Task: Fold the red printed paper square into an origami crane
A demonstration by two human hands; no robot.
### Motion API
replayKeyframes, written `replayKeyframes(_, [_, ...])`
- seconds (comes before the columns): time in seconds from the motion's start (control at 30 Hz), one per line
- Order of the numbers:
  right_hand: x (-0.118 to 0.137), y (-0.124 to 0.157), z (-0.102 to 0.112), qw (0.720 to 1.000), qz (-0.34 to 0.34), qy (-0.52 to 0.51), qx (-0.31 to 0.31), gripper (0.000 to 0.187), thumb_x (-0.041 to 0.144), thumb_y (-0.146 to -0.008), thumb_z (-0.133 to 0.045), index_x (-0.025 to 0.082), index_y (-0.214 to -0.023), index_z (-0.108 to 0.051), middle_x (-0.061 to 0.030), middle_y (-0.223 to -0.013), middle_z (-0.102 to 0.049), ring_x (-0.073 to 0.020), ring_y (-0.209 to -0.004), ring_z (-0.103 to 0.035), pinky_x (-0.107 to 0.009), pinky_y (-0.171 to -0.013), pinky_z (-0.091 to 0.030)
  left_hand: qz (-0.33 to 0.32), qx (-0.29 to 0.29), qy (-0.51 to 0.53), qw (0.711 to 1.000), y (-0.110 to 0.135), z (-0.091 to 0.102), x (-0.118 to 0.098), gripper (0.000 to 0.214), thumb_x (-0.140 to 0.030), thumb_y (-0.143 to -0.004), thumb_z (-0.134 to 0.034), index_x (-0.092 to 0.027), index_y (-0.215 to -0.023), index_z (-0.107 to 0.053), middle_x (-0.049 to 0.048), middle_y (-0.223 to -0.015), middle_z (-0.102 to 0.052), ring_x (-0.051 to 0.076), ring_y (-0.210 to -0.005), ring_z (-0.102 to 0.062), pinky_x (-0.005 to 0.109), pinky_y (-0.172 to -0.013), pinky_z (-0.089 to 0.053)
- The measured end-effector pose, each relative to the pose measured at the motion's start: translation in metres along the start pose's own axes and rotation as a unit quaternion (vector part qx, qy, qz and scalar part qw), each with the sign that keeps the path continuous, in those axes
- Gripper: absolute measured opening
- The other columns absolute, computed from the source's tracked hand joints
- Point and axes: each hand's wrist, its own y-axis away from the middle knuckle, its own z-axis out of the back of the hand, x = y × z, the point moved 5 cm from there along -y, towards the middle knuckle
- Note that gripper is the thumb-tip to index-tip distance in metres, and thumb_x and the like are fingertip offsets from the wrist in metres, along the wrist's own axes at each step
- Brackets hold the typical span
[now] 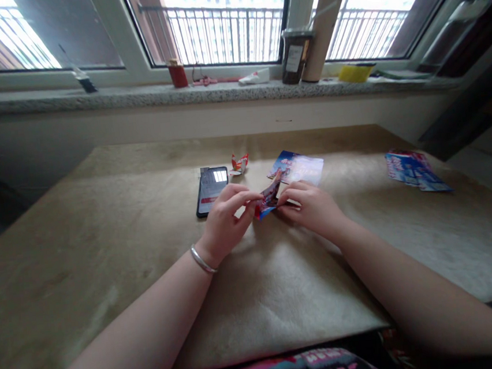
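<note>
My left hand, a silver bangle at its wrist, pinches the left side of a folded piece of glossy printed paper in red, blue and dark colours. My right hand is closed on the paper's right edge, thumb and fingers together. The paper is held just above the table, its upper end pointing up and away. Just behind it lies a blue and pale printed sheet. A small folded red and white paper piece stands farther back. Beside my left hand lies a phone with its screen lit.
Several blue and red printed sheets lie in a stack at the right of the beige table. Along the windowsill stand a red container, a dark jar, a tall cardboard tube and a yellow item.
</note>
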Motion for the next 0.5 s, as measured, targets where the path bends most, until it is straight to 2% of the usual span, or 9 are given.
replayKeyframes(0.1, [-0.001,0.001,-0.002,1.0,-0.005,0.01,0.026,0.004,0.022,-0.076,-0.062,0.023,-0.077,-0.065,-0.0025,-0.086,-0.065,-0.0169,-0.082,-0.058,-0.03,-0.075,-0.046,-0.017,-0.021,-0.056,0.998,0.0,0.004,-0.003,0.016,-0.017,-0.084,-0.054,-0.022,-0.093,-0.066,0.0047,-0.092,-0.057,0.015,-0.088,-0.054,0.031,-0.079,-0.047])
replayKeyframes(0.17, [0.0,0.001,-0.003,0.999,0.0,0.012,0.046,0.003,0.023,-0.076,-0.062,0.023,-0.077,-0.065,-0.0025,-0.087,-0.065,-0.0165,-0.082,-0.057,-0.029,-0.075,-0.045,-0.038,-0.009,-0.091,0.995,0.0,0.003,-0.006,0.014,-0.019,-0.084,-0.055,-0.023,-0.091,-0.067,0.0045,-0.093,-0.058,0.016,-0.089,-0.053,0.033,-0.082,-0.045])
replayKeyframes(0.33, [0.007,0.0,-0.005,0.996,0.029,0.012,0.089,0.003,0.021,-0.076,-0.063,0.023,-0.077,-0.066,-0.0016,-0.084,-0.065,-0.0158,-0.081,-0.056,-0.027,-0.07,-0.043,-0.077,0.091,-0.114,0.986,0.001,-0.007,-0.012,0.017,-0.022,-0.086,-0.052,-0.025,-0.094,-0.067,0.0027,-0.096,-0.064,0.017,-0.09,-0.054,0.033,-0.084,-0.042])
replayKeyframes(0.4, [0.008,0.0,-0.006,0.995,0.031,0.012,0.096,0.003,0.021,-0.076,-0.064,0.023,-0.077,-0.066,-0.0013,-0.084,-0.065,-0.0154,-0.08,-0.057,-0.026,-0.07,-0.043,-0.059,0.11,-0.139,0.982,0.002,-0.009,-0.011,0.018,-0.025,-0.086,-0.051,-0.025,-0.096,-0.066,0.0027,-0.099,-0.064,0.018,-0.093,-0.054,0.036,-0.087,-0.04])
replayKeyframes(0.5, [0.007,0.001,-0.008,0.994,0.028,0.01,0.102,0.003,0.02,-0.076,-0.064,0.023,-0.077,-0.066,-0.0014,-0.084,-0.065,-0.0154,-0.082,-0.058,-0.027,-0.071,-0.044,0.004,0.112,-0.179,0.977,0.002,-0.011,-0.004,0.019,-0.029,-0.086,-0.051,-0.026,-0.096,-0.067,0.0039,-0.104,-0.064,0.022,-0.098,-0.053,0.042,-0.092,-0.037])
